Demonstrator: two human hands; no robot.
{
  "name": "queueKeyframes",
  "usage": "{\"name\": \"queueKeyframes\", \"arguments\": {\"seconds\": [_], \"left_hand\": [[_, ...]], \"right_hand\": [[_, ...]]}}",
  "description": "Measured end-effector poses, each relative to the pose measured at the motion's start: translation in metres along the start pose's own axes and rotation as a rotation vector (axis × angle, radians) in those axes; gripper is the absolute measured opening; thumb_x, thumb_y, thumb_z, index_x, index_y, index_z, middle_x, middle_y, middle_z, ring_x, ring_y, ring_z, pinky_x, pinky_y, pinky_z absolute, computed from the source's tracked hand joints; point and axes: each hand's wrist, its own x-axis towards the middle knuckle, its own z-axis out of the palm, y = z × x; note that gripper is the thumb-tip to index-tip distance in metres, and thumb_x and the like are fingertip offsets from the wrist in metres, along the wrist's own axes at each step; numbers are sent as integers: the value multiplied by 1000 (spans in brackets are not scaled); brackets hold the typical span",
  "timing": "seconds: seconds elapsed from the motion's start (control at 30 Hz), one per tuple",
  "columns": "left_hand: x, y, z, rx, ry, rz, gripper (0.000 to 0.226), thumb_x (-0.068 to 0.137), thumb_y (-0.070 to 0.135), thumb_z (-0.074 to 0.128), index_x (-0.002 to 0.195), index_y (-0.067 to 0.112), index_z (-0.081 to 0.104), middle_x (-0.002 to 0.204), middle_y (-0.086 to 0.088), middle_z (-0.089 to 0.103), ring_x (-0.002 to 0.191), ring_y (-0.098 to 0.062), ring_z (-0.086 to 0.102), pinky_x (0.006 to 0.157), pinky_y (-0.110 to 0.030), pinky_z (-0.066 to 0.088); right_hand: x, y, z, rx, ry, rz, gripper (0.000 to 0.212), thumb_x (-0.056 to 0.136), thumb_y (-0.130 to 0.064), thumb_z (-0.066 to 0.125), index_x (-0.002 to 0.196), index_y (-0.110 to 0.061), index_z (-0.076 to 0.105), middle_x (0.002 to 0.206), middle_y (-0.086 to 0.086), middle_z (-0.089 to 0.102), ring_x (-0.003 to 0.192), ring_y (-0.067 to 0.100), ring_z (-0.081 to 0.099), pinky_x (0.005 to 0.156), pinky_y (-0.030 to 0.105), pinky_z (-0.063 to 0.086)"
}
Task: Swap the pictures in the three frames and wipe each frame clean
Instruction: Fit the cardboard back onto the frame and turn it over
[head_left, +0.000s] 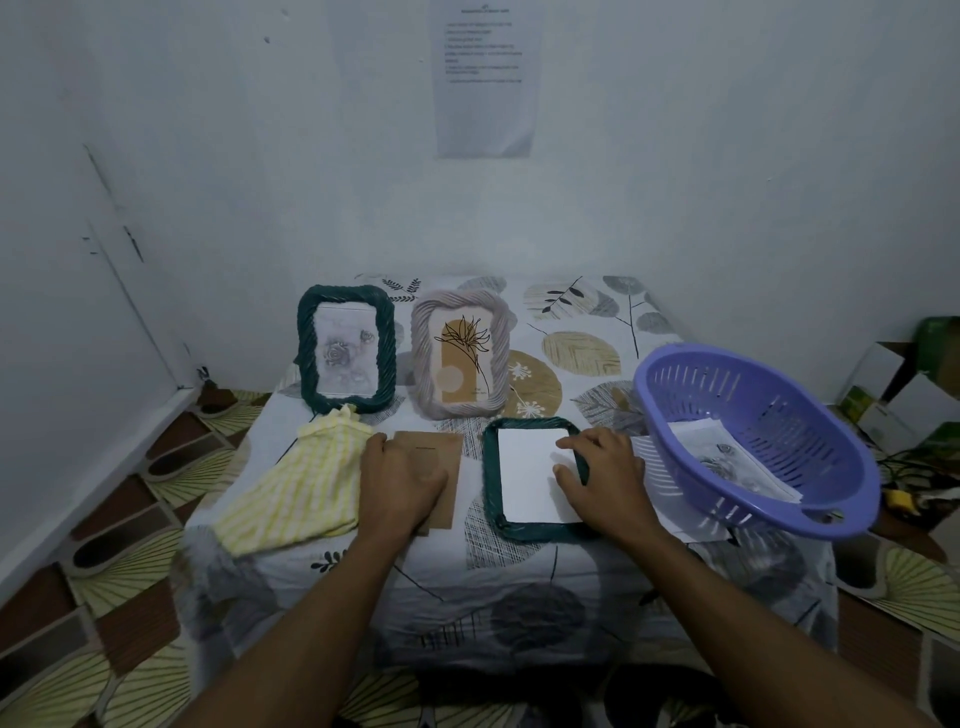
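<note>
looks like a room in a home; plain white walls w/ a printed sheet stuck up; fan-pattern floor covering; leaf-print tablecloth w/ a purple plastic basket on it; cardboard boxes by the right wall

cloth yellow-striped | basket purple | frames dark green, beige

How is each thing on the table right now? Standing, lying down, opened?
Dark green frame: standing, rose picture inside.
Beige frame: standing, flower picture inside.
Flat green frame: lying face down, back off, white sheet inside.
Backing board: lying flat under left hand.
Right hand: resting on white sheet.
Yellow cloth: lying crumpled.
Purple basket: holding loose papers.
</note>
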Motion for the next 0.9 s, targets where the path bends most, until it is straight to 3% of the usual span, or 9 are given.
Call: {"name": "queueKeyframes", "arguments": {"seconds": [0.1,0.27,0.4,0.6,0.77,0.9], "left_hand": [[2,9,-6,-53,24,-31,38,69,32,73,71,13,40,86,-7,47,84,-27,50,70,-33,39],[14,28,-15,-100,49,-42,41,65,49,68,78,14,51,78,0,56,78,-22,56,63,-30,40],[10,68,-11,-89,-64,5,39,71,48,68,87,17,50,82,3,56,76,-19,56,57,-28,36],[-7,107,25,27,-180,68,43,70,54,63,96,22,51,90,3,59,87,-25,59,70,-33,47],[-8,115,46,201,-161,106,54,70,56,59,104,14,59,105,-8,62,95,-31,60,77,-40,52],[-5,119,54,295,-165,86,55,73,54,60,106,10,62,110,-12,59,98,-33,59,76,-39,50]], "right_hand": [[0,3,-1,41,-3,11,35,91,-31,59,125,-22,59,126,1,49,120,21,41,99,40,35],[-2,4,-2,157,-42,8,34,94,-13,52,128,-14,57,132,7,54,121,25,47,103,33,37],[-2,8,-5,230,24,38,37,93,-3,46,126,-11,59,127,10,60,113,26,55,97,31,41],[-4,17,-9,360,57,74,37,92,5,41,121,-6,61,123,14,63,112,27,59,96,32,46],[-3,19,-6,250,7,29,39,89,9,41,115,-2,68,129,14,58,117,27,54,96,20,36],[-3,20,-4,201,-21,3,42,86,11,43,114,-4,70,136,14,53,124,28,50,103,27,36]]}}
